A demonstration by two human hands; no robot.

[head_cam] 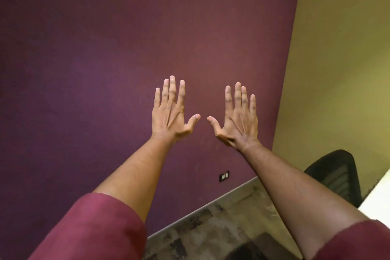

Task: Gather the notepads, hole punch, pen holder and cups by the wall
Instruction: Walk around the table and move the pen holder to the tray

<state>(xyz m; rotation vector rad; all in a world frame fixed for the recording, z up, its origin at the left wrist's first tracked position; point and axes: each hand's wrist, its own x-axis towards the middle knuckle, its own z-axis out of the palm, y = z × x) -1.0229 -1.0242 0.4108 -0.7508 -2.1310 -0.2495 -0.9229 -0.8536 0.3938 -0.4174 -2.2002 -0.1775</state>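
**Against the maroon wall, two open hands and nothing held**

Across most of the view spreads a dark maroon wall (105,48), plain and evenly textured. To its right a mustard-yellow wall (341,59) meets it at a corner that runs down the upper right of the view. Below the maroon wall, a strip of mottled grey-brown floor (221,224) slants from lower centre up to the right, edged by a pale skirting line.

Both forearms reach up from the bottom corners, each with a dark red sleeve (90,228) ending above the elbow. A black mesh-backed office chair (337,175) stands near the corner, just behind the right forearm. At the far right edge a sliver of a pale table (377,196) shows, beside the chair.

The left hand (171,116) is raised in front of the maroon wall, back toward the camera, fingers straight and slightly spread, thumb angled inward; it holds nothing. The right hand (238,122) mirrors it, just beside it, fingers straight, thumb pointing toward the left thumb, also holding nothing. The two thumbs are near but apart.

A small black wall socket (224,176) sits low on the maroon wall, between the forearms.

None of the notepads, hole punch, pen holder or cups are in view, so their place cannot be told.
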